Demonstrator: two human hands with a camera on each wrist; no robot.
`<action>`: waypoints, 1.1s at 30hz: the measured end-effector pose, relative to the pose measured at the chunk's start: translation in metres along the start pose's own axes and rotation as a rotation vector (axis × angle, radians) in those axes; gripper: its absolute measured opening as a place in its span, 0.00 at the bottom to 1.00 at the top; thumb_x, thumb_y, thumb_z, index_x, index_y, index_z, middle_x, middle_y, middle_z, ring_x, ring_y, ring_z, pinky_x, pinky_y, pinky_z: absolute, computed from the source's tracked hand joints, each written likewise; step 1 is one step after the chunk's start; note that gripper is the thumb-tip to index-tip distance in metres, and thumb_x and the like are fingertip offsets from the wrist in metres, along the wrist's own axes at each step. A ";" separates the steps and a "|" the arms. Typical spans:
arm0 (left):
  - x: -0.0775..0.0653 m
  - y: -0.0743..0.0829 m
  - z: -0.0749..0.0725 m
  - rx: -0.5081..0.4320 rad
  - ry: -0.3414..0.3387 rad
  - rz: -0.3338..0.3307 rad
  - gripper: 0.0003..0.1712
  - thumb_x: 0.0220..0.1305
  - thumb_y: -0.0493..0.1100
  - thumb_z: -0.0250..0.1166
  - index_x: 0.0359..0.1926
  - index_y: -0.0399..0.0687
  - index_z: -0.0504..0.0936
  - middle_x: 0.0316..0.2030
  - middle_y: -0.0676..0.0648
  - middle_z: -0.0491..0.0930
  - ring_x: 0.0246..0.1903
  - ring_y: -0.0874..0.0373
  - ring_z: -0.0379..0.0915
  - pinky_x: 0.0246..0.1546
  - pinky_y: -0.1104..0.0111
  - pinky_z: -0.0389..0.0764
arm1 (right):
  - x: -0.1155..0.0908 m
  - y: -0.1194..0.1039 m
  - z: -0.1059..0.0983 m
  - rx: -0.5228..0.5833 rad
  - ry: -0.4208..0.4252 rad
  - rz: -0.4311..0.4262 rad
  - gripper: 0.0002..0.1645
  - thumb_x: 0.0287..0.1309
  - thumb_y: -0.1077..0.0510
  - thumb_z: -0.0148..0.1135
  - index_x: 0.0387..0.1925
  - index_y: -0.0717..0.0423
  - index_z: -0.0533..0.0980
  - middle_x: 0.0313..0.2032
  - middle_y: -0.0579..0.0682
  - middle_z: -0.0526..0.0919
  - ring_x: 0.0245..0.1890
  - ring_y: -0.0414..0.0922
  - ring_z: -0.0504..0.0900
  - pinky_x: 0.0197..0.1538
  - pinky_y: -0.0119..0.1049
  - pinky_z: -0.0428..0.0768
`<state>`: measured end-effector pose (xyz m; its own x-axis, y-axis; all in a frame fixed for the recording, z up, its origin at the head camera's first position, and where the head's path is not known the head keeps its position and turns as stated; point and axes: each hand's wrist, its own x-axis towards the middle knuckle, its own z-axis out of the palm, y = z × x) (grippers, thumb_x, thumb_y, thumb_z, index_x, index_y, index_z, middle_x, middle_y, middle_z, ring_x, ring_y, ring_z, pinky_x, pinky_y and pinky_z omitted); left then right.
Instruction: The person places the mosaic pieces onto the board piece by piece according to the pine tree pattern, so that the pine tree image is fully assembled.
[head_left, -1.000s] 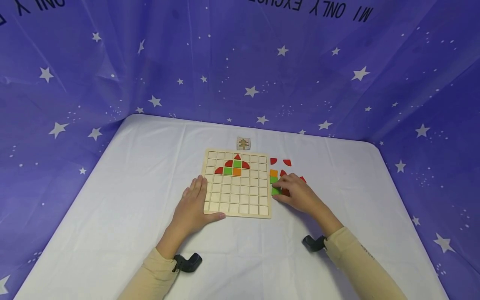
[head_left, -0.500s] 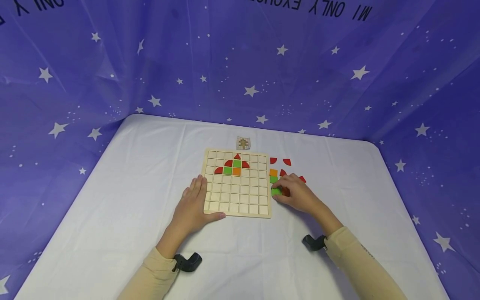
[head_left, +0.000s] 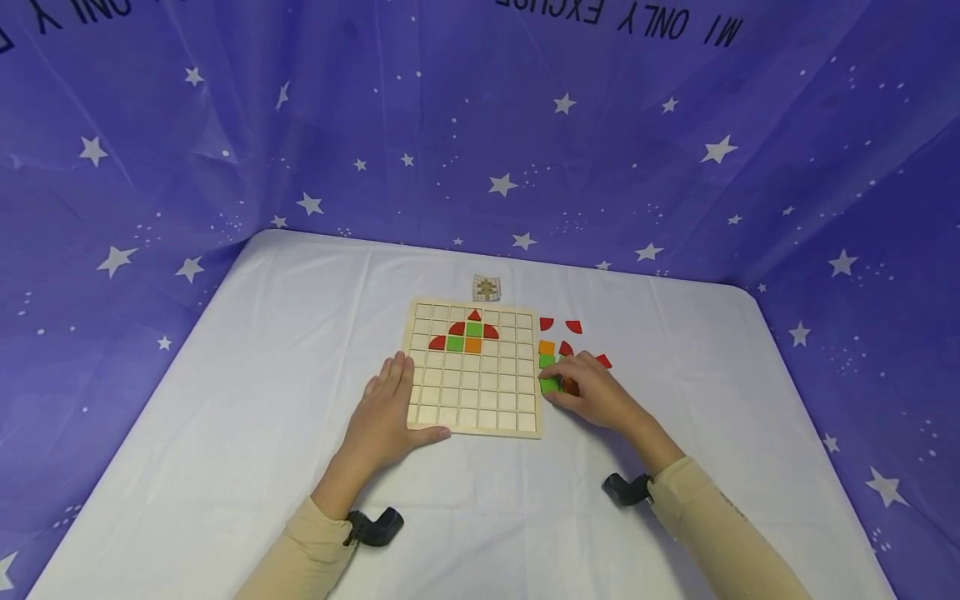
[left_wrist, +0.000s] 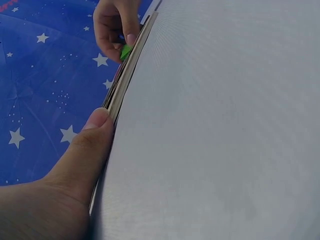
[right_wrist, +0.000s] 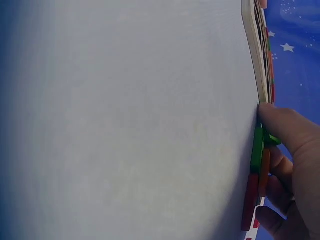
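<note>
A wooden grid board (head_left: 457,392) lies on the white table. Red, green and orange tiles sit in its upper cells, with a red triangle (head_left: 475,316) at the top. My left hand (head_left: 382,412) rests on the board's left edge, fingers straight, thumb (left_wrist: 82,145) along the near edge. Just right of the board, my right hand (head_left: 596,390) pinches a green square tile (head_left: 550,386) between thumb and fingers. Another green square (head_left: 547,361) and an orange square (head_left: 547,347) lie beyond it. The hand partly covers other tiles; a green one (right_wrist: 257,150) and a red one (right_wrist: 250,202) show beneath.
Red quarter-round tiles (head_left: 573,327) lie right of the board, and a red tile (head_left: 603,361) shows past the right hand. A small card with a tree-like pattern (head_left: 487,288) lies behind the board. A blue star-patterned curtain (head_left: 420,125) surrounds the table.
The right thumb and fingers have closed on the green square and shifted slightly left toward the board with it. The left hand has stayed in place.
</note>
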<state>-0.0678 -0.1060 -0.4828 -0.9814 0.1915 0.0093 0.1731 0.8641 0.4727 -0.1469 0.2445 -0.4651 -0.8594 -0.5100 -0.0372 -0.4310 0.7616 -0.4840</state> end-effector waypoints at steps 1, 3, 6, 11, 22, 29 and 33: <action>0.000 0.000 0.000 0.000 0.005 0.002 0.75 0.45 0.74 0.72 0.76 0.30 0.47 0.78 0.34 0.44 0.78 0.39 0.41 0.75 0.45 0.52 | 0.000 0.000 0.000 0.002 -0.001 0.005 0.19 0.56 0.48 0.73 0.50 0.38 0.82 0.35 0.37 0.79 0.40 0.40 0.68 0.40 0.35 0.70; -0.001 0.000 0.000 0.001 0.013 0.007 0.75 0.45 0.74 0.72 0.76 0.30 0.48 0.77 0.33 0.45 0.77 0.38 0.42 0.75 0.45 0.53 | 0.000 -0.001 0.000 0.004 -0.003 0.011 0.20 0.55 0.47 0.74 0.50 0.39 0.83 0.37 0.37 0.80 0.41 0.40 0.68 0.41 0.35 0.70; -0.001 0.000 0.000 0.003 0.011 0.004 0.74 0.45 0.74 0.72 0.76 0.30 0.48 0.78 0.34 0.44 0.78 0.39 0.41 0.75 0.45 0.53 | 0.000 -0.001 0.000 0.001 -0.008 0.018 0.22 0.53 0.46 0.75 0.50 0.41 0.83 0.36 0.37 0.80 0.41 0.41 0.69 0.41 0.35 0.70; -0.001 0.000 0.001 0.004 0.012 0.009 0.74 0.45 0.74 0.72 0.76 0.30 0.48 0.78 0.34 0.44 0.78 0.39 0.42 0.75 0.45 0.53 | 0.006 -0.003 -0.002 -0.009 0.042 0.038 0.22 0.52 0.44 0.74 0.49 0.43 0.84 0.42 0.41 0.84 0.44 0.42 0.72 0.46 0.39 0.75; 0.000 0.000 0.001 0.002 0.003 0.005 0.75 0.45 0.74 0.71 0.76 0.30 0.46 0.78 0.34 0.43 0.78 0.39 0.40 0.75 0.45 0.52 | 0.044 -0.031 0.001 -0.093 0.091 0.022 0.28 0.58 0.39 0.68 0.55 0.48 0.82 0.51 0.48 0.85 0.55 0.48 0.78 0.64 0.49 0.74; 0.000 0.000 0.000 0.008 -0.001 0.000 0.74 0.46 0.74 0.71 0.76 0.30 0.46 0.78 0.34 0.44 0.78 0.39 0.40 0.75 0.45 0.52 | 0.067 -0.048 0.010 -0.126 0.100 -0.006 0.25 0.56 0.39 0.70 0.51 0.46 0.83 0.48 0.44 0.86 0.51 0.45 0.79 0.58 0.45 0.77; -0.001 0.000 0.000 0.001 0.001 0.002 0.74 0.46 0.74 0.72 0.76 0.30 0.47 0.78 0.33 0.44 0.78 0.39 0.41 0.75 0.46 0.52 | 0.075 -0.052 0.016 -0.122 0.104 -0.030 0.23 0.57 0.40 0.70 0.50 0.45 0.84 0.45 0.42 0.86 0.46 0.44 0.76 0.52 0.42 0.77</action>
<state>-0.0673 -0.1060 -0.4829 -0.9812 0.1926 0.0114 0.1752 0.8643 0.4715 -0.1849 0.1601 -0.4566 -0.8667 -0.4940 0.0696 -0.4818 0.7926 -0.3737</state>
